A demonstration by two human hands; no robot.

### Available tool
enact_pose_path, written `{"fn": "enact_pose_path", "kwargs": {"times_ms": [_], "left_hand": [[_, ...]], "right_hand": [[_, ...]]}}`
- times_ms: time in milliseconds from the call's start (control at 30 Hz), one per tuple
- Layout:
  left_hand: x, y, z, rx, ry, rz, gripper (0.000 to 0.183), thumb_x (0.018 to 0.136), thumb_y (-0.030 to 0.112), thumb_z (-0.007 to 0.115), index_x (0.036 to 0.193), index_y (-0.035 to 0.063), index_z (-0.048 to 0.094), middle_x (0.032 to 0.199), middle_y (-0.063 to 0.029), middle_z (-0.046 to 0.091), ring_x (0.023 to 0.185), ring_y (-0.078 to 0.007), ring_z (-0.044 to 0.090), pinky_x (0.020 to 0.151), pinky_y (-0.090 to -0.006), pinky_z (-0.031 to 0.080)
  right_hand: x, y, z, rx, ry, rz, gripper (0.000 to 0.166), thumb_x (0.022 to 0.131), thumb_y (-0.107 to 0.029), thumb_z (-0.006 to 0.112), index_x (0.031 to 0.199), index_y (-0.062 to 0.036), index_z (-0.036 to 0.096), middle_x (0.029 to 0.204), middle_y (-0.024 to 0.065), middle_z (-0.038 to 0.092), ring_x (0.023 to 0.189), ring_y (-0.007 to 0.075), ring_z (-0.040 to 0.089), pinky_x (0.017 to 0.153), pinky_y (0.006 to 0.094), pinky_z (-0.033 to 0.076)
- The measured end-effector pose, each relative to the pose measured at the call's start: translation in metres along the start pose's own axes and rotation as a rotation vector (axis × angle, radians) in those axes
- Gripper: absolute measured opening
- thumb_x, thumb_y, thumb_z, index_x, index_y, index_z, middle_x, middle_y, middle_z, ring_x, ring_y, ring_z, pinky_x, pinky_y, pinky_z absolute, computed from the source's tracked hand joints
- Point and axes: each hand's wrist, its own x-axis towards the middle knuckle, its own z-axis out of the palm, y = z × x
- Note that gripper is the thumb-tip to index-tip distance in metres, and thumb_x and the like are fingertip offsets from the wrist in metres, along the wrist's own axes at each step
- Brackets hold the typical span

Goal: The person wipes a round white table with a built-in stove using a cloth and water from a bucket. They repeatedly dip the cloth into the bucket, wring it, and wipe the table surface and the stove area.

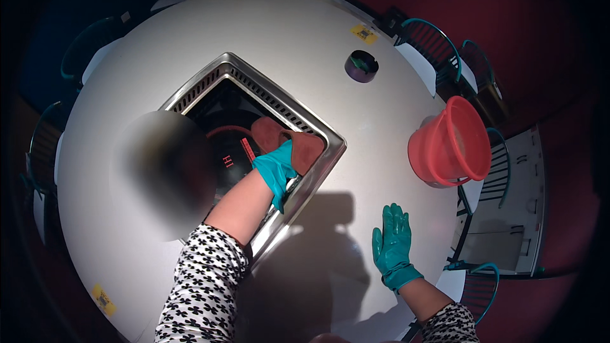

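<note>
My left hand point(276, 169) wears a teal rubber glove and presses a reddish-brown cloth point(307, 150) into the right corner of a recessed cooktop. The cloth covers most of its fingers. Black glass forms the cooktop point(228, 145), marked with red lettering and a red arc. Around it runs a raised stainless-steel frame point(281, 93) with slotted inner walls. To the right, my right hand point(394, 245), in a matching glove, lies flat on the pale round table point(286, 19) with nothing in it. A blurred patch hides the cooktop's left part.
A red plastic bucket point(431, 152) stands near the table's right edge. Farther back is a dark round ashtray point(360, 71). Yellow stickers point(364, 34) bearing print are on the tabletop. Several teal-railed chairs point(436, 43) surround the table, and a white cabinet point(519, 190) is at right.
</note>
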Motion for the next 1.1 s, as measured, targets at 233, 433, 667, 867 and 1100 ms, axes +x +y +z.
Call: {"fn": "enact_pose_path", "kwargs": {"times_ms": [233,433,667,867,1100], "left_hand": [[-0.053,-0.002,-0.028,-0.121,-0.122,0.141,0.023,0.087,0.021,0.07,0.107,0.0106,0.075,0.099,-0.0105,0.074,0.092,-0.0292,0.073,0.078,-0.043,0.057],[-0.049,-0.015,-0.02,-0.059,-0.021,0.026,0.025,0.086,0.019,0.072,0.109,0.0094,0.074,0.1,-0.0108,0.074,0.091,-0.029,0.072,0.078,-0.042,0.057],[-0.026,0.018,-0.011,-0.026,-0.003,0.058,0.029,0.085,0.017,0.073,0.112,0.0079,0.073,0.101,-0.0112,0.074,0.09,-0.0287,0.072,0.079,-0.0407,0.057],[-0.149,0.037,-0.026,-0.044,-0.084,0.135,0.032,0.084,0.015,0.075,0.115,0.0067,0.072,0.102,-0.0115,0.074,0.09,-0.0285,0.072,0.079,-0.0397,0.057],[-0.236,0.043,-0.048,-0.143,0.065,-0.066,0.036,0.083,0.013,0.077,0.118,0.0053,0.071,0.103,-0.0119,0.073,0.089,-0.0282,0.072,0.079,-0.0385,0.057]], "right_hand": [[-0.002,0.007,-0.001,-0.007,-0.018,0.051,0.068,0.1,-0.023,0.063,0.159,0.0025,0.039,0.163,0.0256,0.04,0.153,0.038,0.035,0.13,0.0521,0.018],[0.003,0.002,0.005,-0.004,-0.012,0.021,0.067,0.1,-0.021,0.063,0.159,0.0023,0.04,0.163,0.0245,0.04,0.154,0.0371,0.035,0.13,0.0513,0.017],[0.001,0.002,-0.003,0.049,0.009,0.032,0.066,0.098,-0.015,0.063,0.158,0.0027,0.041,0.161,0.0262,0.042,0.151,0.0406,0.038,0.129,0.0515,0.02],[-0.001,0.003,-0.007,0.069,0.036,0.039,0.066,0.098,-0.016,0.063,0.158,0.0005,0.041,0.161,0.0263,0.042,0.15,0.0417,0.039,0.128,0.0525,0.021],[0.0,0.006,0.001,0.031,0.069,0.035,0.063,0.102,-0.026,0.06,0.158,-0.003,0.042,0.163,0.0219,0.042,0.15,0.0362,0.04,0.128,0.0513,0.023]]}}
